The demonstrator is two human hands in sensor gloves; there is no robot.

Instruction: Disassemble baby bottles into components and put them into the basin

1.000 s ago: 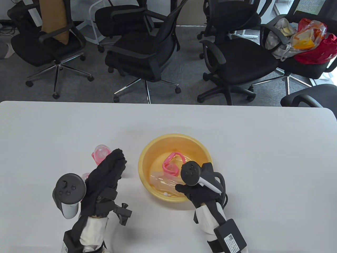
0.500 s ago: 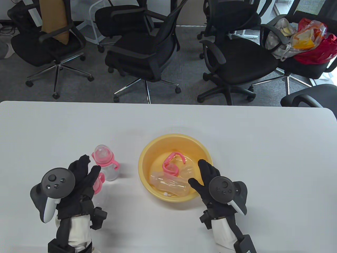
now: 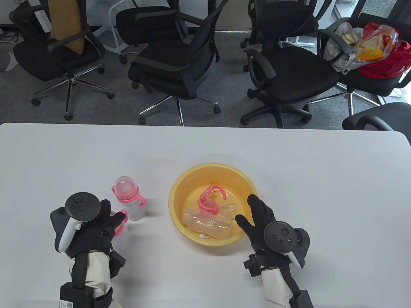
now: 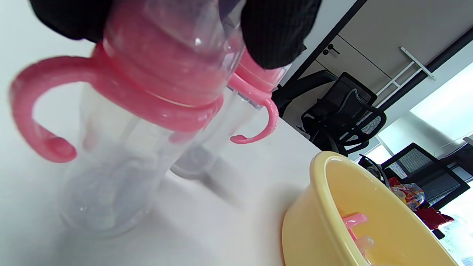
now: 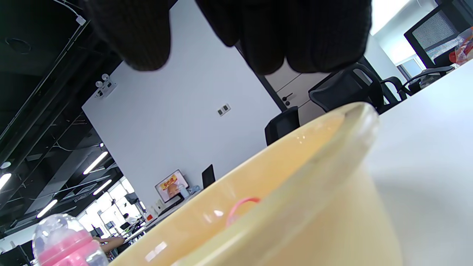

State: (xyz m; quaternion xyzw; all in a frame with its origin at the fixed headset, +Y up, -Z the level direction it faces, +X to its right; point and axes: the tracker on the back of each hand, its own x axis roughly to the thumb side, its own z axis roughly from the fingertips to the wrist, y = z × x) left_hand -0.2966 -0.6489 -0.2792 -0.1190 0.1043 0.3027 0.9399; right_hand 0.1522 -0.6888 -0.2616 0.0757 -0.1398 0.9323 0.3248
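Two clear baby bottles with pink collars and handles stand left of the yellow basin (image 3: pixel 179 189). The far bottle (image 3: pixel 129 199) stands free with its dome cap on. My left hand (image 3: pixel 109 221) covers the near bottle (image 3: pixel 121 221); in the left wrist view its fingers (image 4: pixel 275 33) curl round the clear cap above the pink collar (image 4: pixel 155 96). My right hand (image 3: pixel 255 213) hovers at the basin's right rim with straight fingers and holds nothing. In the basin lie a clear bottle body (image 3: pixel 208 226), a pink handle ring (image 3: pixel 205 199) and a clear cap (image 3: pixel 228 208).
The white table (image 3: pixel 321 192) stretches wide to the right and behind the basin. Black office chairs (image 3: pixel 179 64) stand beyond its far edge. One chair at the right holds bags (image 3: pixel 375 48).
My left hand pulled back from its reach over the bottles and settled onto the near bottle's top. My right hand came out of the basin to its right rim and spread its fingers.
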